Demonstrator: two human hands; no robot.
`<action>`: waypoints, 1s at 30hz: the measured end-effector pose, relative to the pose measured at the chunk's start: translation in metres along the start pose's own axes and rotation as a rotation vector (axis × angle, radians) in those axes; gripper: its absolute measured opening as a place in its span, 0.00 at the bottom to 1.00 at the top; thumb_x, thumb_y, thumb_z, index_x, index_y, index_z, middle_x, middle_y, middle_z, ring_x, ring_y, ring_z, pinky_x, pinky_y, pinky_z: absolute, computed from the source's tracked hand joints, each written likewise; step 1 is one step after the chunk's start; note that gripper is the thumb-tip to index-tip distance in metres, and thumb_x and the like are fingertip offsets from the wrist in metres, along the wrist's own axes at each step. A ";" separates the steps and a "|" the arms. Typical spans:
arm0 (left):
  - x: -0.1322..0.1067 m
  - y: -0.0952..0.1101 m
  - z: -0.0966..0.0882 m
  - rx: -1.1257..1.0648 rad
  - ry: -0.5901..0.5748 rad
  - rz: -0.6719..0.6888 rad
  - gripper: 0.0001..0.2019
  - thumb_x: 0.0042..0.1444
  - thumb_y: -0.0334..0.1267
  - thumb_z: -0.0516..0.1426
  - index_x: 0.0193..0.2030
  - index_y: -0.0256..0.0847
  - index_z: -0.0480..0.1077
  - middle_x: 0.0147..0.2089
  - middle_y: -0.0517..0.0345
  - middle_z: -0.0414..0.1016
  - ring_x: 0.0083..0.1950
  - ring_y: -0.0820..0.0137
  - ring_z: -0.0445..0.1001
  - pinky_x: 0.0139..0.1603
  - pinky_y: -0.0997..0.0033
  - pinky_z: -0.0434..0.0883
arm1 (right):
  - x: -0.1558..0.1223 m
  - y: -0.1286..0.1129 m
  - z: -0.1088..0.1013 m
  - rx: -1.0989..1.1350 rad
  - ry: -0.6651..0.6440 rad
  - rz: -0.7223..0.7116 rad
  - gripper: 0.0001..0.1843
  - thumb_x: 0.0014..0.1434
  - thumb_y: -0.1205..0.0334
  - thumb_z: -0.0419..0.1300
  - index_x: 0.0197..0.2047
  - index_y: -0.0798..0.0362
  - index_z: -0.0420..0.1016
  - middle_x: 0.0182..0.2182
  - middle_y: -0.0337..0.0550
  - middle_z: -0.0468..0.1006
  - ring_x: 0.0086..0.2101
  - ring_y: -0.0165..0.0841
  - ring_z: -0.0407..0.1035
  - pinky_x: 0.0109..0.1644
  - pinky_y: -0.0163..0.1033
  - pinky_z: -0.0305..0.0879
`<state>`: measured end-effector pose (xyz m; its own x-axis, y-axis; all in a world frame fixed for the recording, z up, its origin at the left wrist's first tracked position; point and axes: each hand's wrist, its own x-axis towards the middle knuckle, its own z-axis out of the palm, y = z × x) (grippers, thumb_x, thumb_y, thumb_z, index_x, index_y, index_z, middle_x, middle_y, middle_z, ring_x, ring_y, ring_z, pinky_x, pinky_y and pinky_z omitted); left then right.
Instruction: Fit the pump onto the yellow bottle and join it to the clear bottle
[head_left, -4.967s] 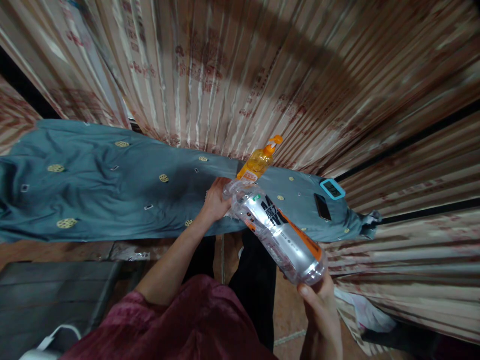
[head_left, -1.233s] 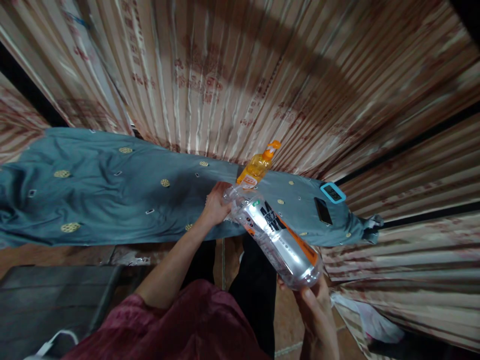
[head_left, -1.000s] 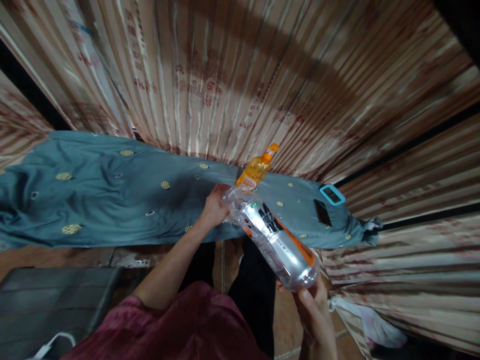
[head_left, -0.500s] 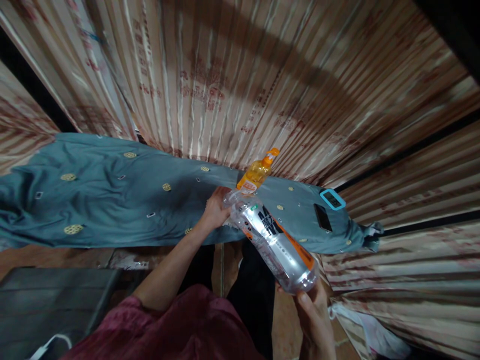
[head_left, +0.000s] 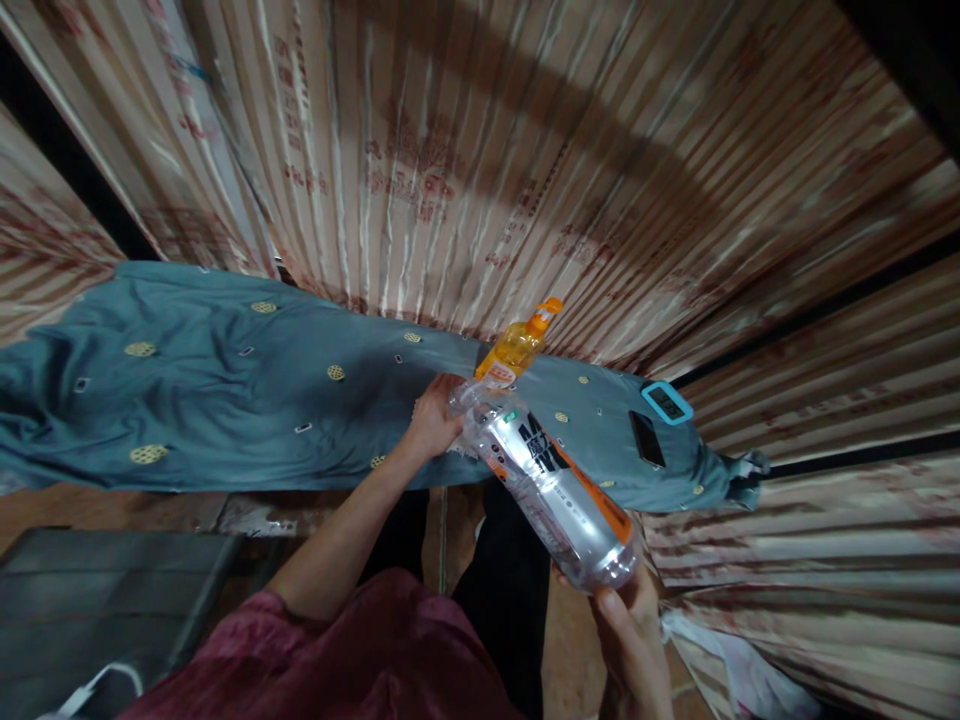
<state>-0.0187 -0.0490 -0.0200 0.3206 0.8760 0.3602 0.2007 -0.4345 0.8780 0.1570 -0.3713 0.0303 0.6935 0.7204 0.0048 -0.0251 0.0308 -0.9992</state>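
A large clear plastic bottle (head_left: 559,490) with a silver, black and orange label lies tilted, neck pointing away from me. My right hand (head_left: 634,640) is closed round its base from below. My left hand (head_left: 433,420) is closed at its neck, fingers wrapped over the top; the cap is hidden under them. Just beyond the neck stands a small orange-capped bottle (head_left: 516,345) of yellow liquid on a table covered by a teal cloth (head_left: 247,400).
A dark phone (head_left: 646,438) and a small blue-framed device (head_left: 666,402) lie on the cloth at the right. Striped curtains (head_left: 480,160) hang behind and to the right. A dark bench (head_left: 97,600) sits low left. White bags (head_left: 742,670) lie on the floor at right.
Both hands keep the same hold on the big bottle. The view has drifted slightly; nothing else has moved.
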 end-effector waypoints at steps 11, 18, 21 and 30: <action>0.000 0.000 0.001 0.003 -0.001 -0.004 0.24 0.67 0.64 0.76 0.48 0.45 0.82 0.51 0.46 0.88 0.56 0.47 0.89 0.63 0.46 0.87 | 0.002 -0.013 0.003 -0.061 -0.010 -0.016 0.56 0.55 0.33 0.87 0.82 0.40 0.84 0.67 0.56 0.95 0.61 0.62 0.91 0.66 0.60 0.87; 0.000 0.003 -0.001 0.002 0.000 0.000 0.24 0.67 0.65 0.76 0.46 0.46 0.82 0.50 0.47 0.89 0.56 0.47 0.89 0.64 0.46 0.87 | 0.002 -0.015 0.003 -0.064 -0.022 0.017 0.58 0.55 0.33 0.87 0.84 0.38 0.81 0.71 0.58 0.93 0.59 0.63 0.91 0.51 0.56 0.92; 0.000 0.003 -0.001 -0.001 -0.005 -0.001 0.25 0.67 0.66 0.76 0.46 0.46 0.82 0.50 0.46 0.89 0.57 0.46 0.89 0.64 0.45 0.87 | 0.004 -0.007 -0.002 -0.071 -0.011 -0.045 0.55 0.58 0.34 0.86 0.83 0.39 0.82 0.68 0.57 0.94 0.57 0.60 0.92 0.55 0.56 0.92; 0.000 0.003 -0.001 -0.013 0.001 0.000 0.24 0.66 0.64 0.77 0.45 0.46 0.81 0.49 0.47 0.88 0.56 0.47 0.89 0.63 0.46 0.87 | 0.005 0.000 -0.005 -0.059 0.000 -0.041 0.53 0.57 0.34 0.86 0.81 0.39 0.84 0.64 0.56 0.96 0.57 0.61 0.92 0.62 0.61 0.90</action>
<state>-0.0186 -0.0499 -0.0174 0.3194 0.8763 0.3607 0.1888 -0.4318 0.8820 0.1642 -0.3714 0.0306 0.6928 0.7197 0.0456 0.0457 0.0193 -0.9988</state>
